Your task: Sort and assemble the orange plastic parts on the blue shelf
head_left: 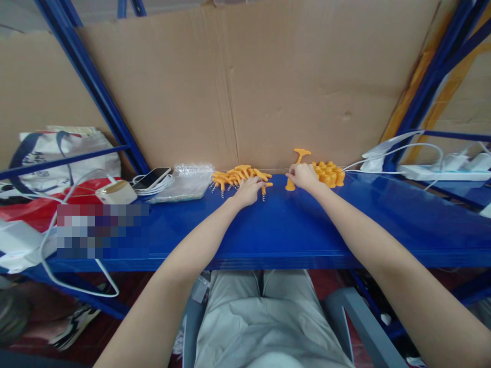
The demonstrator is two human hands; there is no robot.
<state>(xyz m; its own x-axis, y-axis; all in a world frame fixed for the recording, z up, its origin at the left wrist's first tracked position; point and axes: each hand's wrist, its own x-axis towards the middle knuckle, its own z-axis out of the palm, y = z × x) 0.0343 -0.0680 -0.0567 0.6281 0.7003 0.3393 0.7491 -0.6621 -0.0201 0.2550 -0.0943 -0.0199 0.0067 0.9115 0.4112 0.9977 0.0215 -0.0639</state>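
Observation:
My left hand (249,191) rests at the right end of a pile of orange corkscrews (230,176) with metal spirals. Its fingers close on one corkscrew (267,184), whose spiral points down towards the table's front. To the right, my right hand (304,175) is closed around the middle of an orange corkscrew with a T-shaped handle (302,152). That handle stands up above the fist, and a flared orange base (290,185) shows below the fingers. Just right of this hand stands a cluster of orange spool-shaped pieces (330,174), partly hidden by it.
The blue table (284,230) backs onto a cardboard panel (299,76). Left of the pile lie clear plastic bags (184,184), a phone (152,179) on a coiled cable and a white power bank (115,192). A power strip (445,173) lies at right. Someone's shoe (79,322) shows lower left.

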